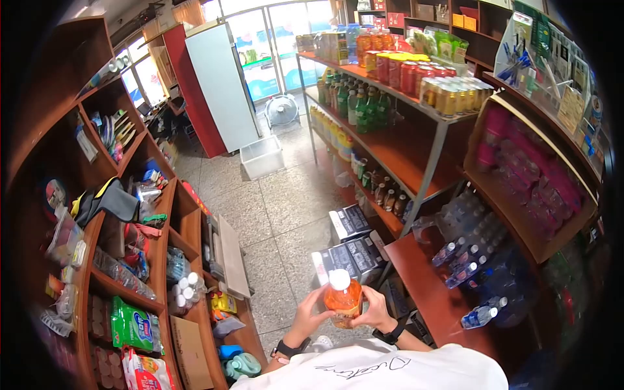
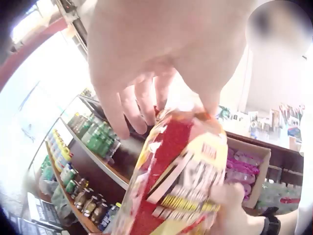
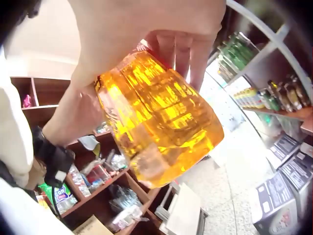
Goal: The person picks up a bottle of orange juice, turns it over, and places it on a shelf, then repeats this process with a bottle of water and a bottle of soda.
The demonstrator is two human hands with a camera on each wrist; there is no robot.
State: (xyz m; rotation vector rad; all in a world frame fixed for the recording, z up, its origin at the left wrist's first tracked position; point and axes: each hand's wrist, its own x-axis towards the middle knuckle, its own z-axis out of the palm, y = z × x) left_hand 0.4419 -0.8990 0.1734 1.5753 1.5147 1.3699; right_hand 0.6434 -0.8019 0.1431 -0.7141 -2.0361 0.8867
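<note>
Both hands hold a bottle of orange drink (image 1: 346, 304) with a white cap, upright in front of the white shirt in the head view. My left hand (image 1: 304, 320) grips its left side, and my right hand (image 1: 377, 312) grips the right side, thumbs toward me. In the left wrist view the bottle's red and cream printed label (image 2: 183, 169) fills the lower middle, under the left hand (image 2: 166, 44). The right wrist view shows the clear amber body (image 3: 161, 112) below the right hand (image 3: 146, 22), whose fingers reach behind it.
Shelves with drink cans (image 1: 403, 71) and green bottles (image 1: 361, 107) stand ahead right. Dark boxes (image 1: 351, 260) sit on the floor before me. Compartments with packaged goods (image 1: 136, 325) line the left. A white bin (image 1: 262, 157) and a fan (image 1: 282, 112) are farther down the aisle.
</note>
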